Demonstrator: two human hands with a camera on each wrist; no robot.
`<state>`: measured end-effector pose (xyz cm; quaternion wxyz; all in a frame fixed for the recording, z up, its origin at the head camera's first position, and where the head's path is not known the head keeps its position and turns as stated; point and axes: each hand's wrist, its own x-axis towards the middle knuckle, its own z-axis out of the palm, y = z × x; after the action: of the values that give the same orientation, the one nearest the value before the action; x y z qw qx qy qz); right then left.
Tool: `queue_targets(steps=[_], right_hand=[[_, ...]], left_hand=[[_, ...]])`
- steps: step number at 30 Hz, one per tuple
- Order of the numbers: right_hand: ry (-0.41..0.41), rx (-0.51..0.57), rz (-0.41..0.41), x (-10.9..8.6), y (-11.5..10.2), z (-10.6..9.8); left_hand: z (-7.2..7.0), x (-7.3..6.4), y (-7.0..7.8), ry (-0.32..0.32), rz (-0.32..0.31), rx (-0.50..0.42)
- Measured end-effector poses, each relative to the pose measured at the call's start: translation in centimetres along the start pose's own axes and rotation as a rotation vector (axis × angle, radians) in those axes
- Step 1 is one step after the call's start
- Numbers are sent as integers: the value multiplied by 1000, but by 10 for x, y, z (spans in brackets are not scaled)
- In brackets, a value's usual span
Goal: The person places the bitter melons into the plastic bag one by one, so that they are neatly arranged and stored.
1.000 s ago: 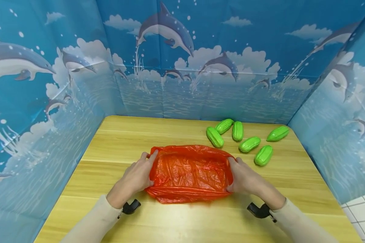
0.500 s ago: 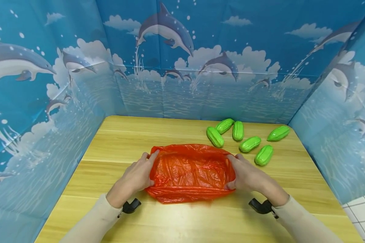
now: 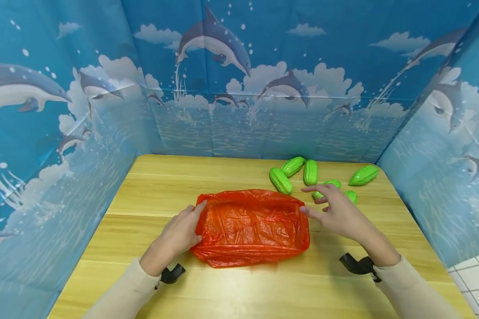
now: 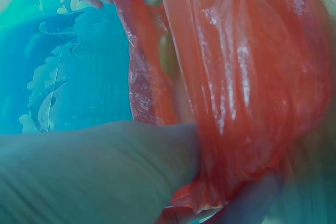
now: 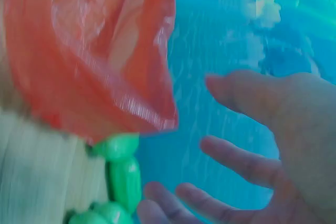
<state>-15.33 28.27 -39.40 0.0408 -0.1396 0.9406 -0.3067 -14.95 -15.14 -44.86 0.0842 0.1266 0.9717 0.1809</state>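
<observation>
While the red bag (image 3: 249,254) lies open on the worktop (image 3: 155,186): the step in hand looks like readying its mouth, which seems nearly done, since the rim stands apart all round.
Left hand (image 3: 180,232): grips the bag's left edge, fingers over the rim.
Right hand (image 3: 339,212): released and holding nothing, its fingers spread just beside the bag's right rim; the right wrist view shows a gap between thumb and plastic.
Green vegetables (image 3: 280,180): six lie behind and to the right of the bag, two partly hidden by the right hand; none shows inside the bag.
Next move: probably calls for the right hand to clear the rim and close round a vegetable, with the left hand steadying the edge.
Risk: the thin plastic could sag inward if that left grip slackens.
</observation>
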Motion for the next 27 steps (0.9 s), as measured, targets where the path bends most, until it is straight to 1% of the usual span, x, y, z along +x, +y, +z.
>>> queue_targets(steps=[3,7,13,17,20,23,27], right_hand=[[57,-9,37,5,18,-8],[123,-52,84,10,48,-13],[173,-51,143,9,92,-16],[227,-51,165,7,114,-15],[261,-54,201,5,126,-13],[265,-36,250,3,138,-11],[203,57,318,2,151,-8]], left_hand=[[2,-1,0,5,1,-10],[3,-2,0,14,-5,-27],[6,-4,-2,33,-3,-63],[10,-4,-3,60,11,-81],[12,-4,-5,81,29,-85],[13,-4,-7,84,29,-100],[13,-7,-10,75,1,-119]])
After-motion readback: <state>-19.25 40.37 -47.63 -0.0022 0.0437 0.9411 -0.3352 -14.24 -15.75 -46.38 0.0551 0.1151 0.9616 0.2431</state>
